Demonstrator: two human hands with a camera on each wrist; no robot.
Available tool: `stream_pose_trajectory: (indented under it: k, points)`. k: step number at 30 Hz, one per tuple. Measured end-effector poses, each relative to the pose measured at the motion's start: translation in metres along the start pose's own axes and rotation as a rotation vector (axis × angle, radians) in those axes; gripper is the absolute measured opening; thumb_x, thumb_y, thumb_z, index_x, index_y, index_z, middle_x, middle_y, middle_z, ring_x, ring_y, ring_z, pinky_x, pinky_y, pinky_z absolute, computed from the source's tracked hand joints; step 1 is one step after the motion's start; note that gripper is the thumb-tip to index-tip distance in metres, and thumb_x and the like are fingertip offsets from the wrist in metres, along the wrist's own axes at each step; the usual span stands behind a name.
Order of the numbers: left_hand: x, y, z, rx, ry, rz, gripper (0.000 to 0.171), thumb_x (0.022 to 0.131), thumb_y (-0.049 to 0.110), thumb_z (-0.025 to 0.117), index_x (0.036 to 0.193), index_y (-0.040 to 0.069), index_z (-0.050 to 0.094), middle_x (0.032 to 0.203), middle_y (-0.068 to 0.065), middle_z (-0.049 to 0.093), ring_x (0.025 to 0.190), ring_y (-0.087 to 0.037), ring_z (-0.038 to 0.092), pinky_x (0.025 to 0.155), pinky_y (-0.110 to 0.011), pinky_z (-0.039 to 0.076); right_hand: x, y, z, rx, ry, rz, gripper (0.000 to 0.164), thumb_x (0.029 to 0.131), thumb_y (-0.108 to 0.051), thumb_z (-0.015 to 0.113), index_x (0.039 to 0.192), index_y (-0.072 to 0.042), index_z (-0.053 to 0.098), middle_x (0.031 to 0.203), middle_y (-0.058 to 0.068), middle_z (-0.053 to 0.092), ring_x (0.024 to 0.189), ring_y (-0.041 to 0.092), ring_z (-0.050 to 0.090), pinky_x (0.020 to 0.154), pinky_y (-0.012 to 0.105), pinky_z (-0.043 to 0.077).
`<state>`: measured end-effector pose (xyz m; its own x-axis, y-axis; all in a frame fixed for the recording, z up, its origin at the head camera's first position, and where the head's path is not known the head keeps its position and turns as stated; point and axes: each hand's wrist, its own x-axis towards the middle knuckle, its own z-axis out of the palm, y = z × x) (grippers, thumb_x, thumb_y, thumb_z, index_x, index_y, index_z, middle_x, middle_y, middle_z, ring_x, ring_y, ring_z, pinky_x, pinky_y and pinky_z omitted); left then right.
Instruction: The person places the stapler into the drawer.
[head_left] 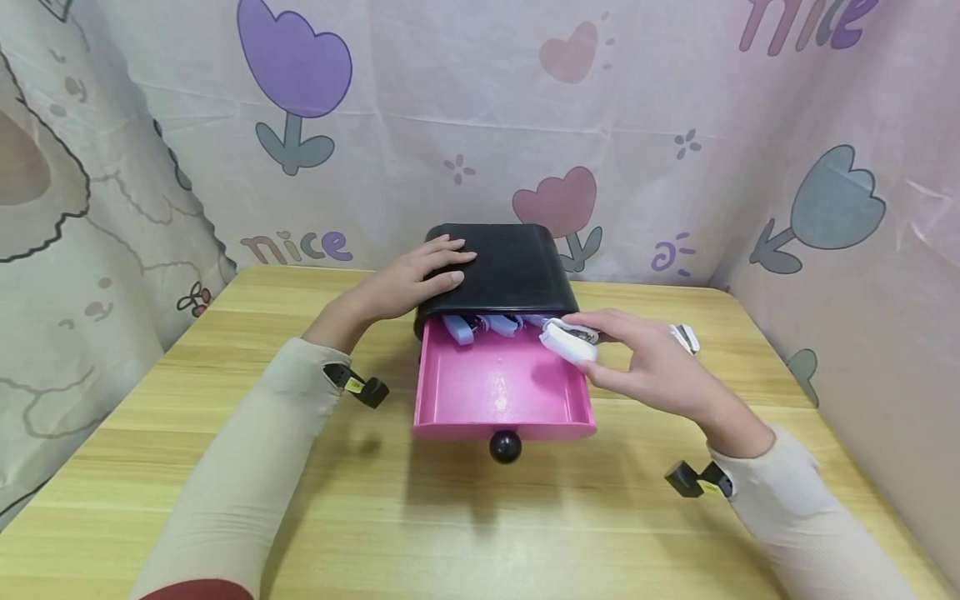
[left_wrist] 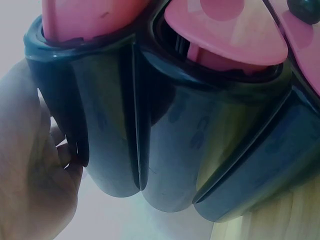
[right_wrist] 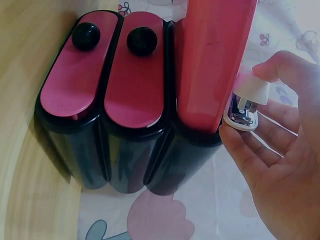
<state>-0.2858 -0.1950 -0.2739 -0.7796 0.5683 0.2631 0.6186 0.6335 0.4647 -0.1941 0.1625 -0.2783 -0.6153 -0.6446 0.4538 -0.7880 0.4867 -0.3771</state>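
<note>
A black drawer cabinet (head_left: pixel 502 267) stands on the table, its pink top drawer (head_left: pixel 502 392) pulled out. My left hand (head_left: pixel 405 279) rests on the cabinet's top at the left, fingers spread and fairly straight. Between thumb and fingers, my right hand (head_left: pixel 652 358) pinches a small white stapler (head_left: pixel 568 342) over the drawer's right side. In the right wrist view, the metal inside the stapler (right_wrist: pixel 242 110) shows beside the drawer wall. At the back of the drawer lie a pale blue stapler (head_left: pixel 459 328) and another bluish one (head_left: pixel 502 324), partly hidden under the cabinet's top.
Behind my right hand, a white and dark object (head_left: pixel 684 337) lies on the wooden table (head_left: pixel 480 533), partly covered. A round black knob (head_left: pixel 505 447) sticks out from the drawer front. Two lower drawers (right_wrist: pixel 134 80) are pushed in. Printed cloth (head_left: pixel 450 108) hangs behind the table.
</note>
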Motion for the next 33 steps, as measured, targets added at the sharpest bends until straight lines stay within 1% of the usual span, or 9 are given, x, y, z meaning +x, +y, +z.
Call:
stream_pose_trajectory:
  k: [7, 9, 14, 18, 22, 27, 31, 33]
  points:
    - [-0.001, 0.001, 0.000, -0.011, -0.002, -0.004, 0.050, 0.101, 0.043, 0.047, 0.147, 0.022, 0.047, 0.159, -0.002, 0.028, 0.149, -0.022, 0.008, 0.117, -0.053, 0.012, 0.012, -0.010, 0.004, -0.096, -0.052, -0.005, 0.054, 0.083, -0.017, 0.078, 0.134, -0.016, 0.060, 0.128, 0.000, 0.063, 0.111, 0.018, 0.061, 0.090, 0.043, 0.051]
    - [-0.001, 0.002, 0.000, -0.012, -0.003, -0.003, 0.050, 0.102, 0.043, 0.047, 0.147, 0.022, 0.047, 0.159, -0.003, 0.028, 0.149, -0.022, 0.008, 0.117, -0.053, 0.011, 0.015, -0.012, 0.005, -0.113, -0.072, -0.003, 0.055, 0.083, -0.017, 0.078, 0.135, -0.016, 0.059, 0.127, 0.000, 0.063, 0.108, 0.018, 0.061, 0.088, 0.042, 0.052]
    - [-0.001, 0.003, 0.000, -0.007, -0.007, -0.007, 0.050, 0.102, 0.043, 0.046, 0.147, 0.023, 0.047, 0.159, -0.001, 0.027, 0.149, -0.021, 0.008, 0.117, -0.053, 0.011, 0.023, -0.017, 0.008, -0.160, -0.144, 0.034, 0.057, 0.083, -0.020, 0.079, 0.136, -0.017, 0.058, 0.126, -0.001, 0.061, 0.103, 0.016, 0.058, 0.084, 0.038, 0.052]
    - [-0.001, 0.002, -0.001, -0.014, -0.007, -0.016, 0.051, 0.101, 0.044, 0.046, 0.147, 0.023, 0.047, 0.159, -0.001, 0.027, 0.149, -0.021, 0.007, 0.116, -0.053, 0.012, 0.027, -0.019, 0.008, -0.203, -0.187, 0.041, 0.056, 0.082, -0.022, 0.080, 0.134, -0.015, 0.060, 0.124, 0.001, 0.063, 0.104, 0.018, 0.059, 0.086, 0.040, 0.052]
    - [0.000, 0.003, -0.002, -0.019, -0.007, -0.022, 0.051, 0.101, 0.044, 0.047, 0.147, 0.023, 0.047, 0.159, -0.001, 0.027, 0.149, -0.021, 0.007, 0.116, -0.054, 0.011, 0.028, -0.019, 0.009, -0.235, -0.214, 0.007, 0.052, 0.082, -0.024, 0.080, 0.130, -0.014, 0.063, 0.123, 0.001, 0.065, 0.109, 0.021, 0.060, 0.090, 0.043, 0.050]
    - [0.000, 0.004, -0.001, -0.008, -0.010, -0.014, 0.050, 0.102, 0.042, 0.047, 0.147, 0.022, 0.047, 0.159, -0.002, 0.028, 0.149, -0.022, 0.008, 0.117, -0.053, 0.012, 0.028, -0.021, 0.012, -0.287, -0.209, -0.042, 0.050, 0.082, -0.025, 0.080, 0.128, -0.012, 0.065, 0.126, 0.004, 0.064, 0.117, 0.025, 0.058, 0.097, 0.046, 0.047]
    - [-0.001, 0.004, 0.000, -0.002, -0.011, -0.005, 0.049, 0.102, 0.042, 0.046, 0.147, 0.022, 0.047, 0.159, -0.003, 0.028, 0.149, -0.022, 0.008, 0.117, -0.052, 0.012, 0.025, -0.023, 0.013, -0.333, -0.168, -0.049, 0.047, 0.081, -0.022, 0.082, 0.124, -0.009, 0.067, 0.125, 0.007, 0.063, 0.117, 0.027, 0.057, 0.096, 0.047, 0.048]
    - [0.000, 0.004, 0.000, -0.004, -0.009, -0.004, 0.049, 0.102, 0.042, 0.046, 0.147, 0.022, 0.047, 0.159, -0.003, 0.028, 0.149, -0.022, 0.008, 0.117, -0.052, 0.012, 0.024, -0.024, 0.014, -0.347, -0.141, -0.046, 0.046, 0.080, -0.021, 0.082, 0.122, -0.009, 0.068, 0.123, 0.007, 0.063, 0.115, 0.027, 0.058, 0.094, 0.046, 0.050]
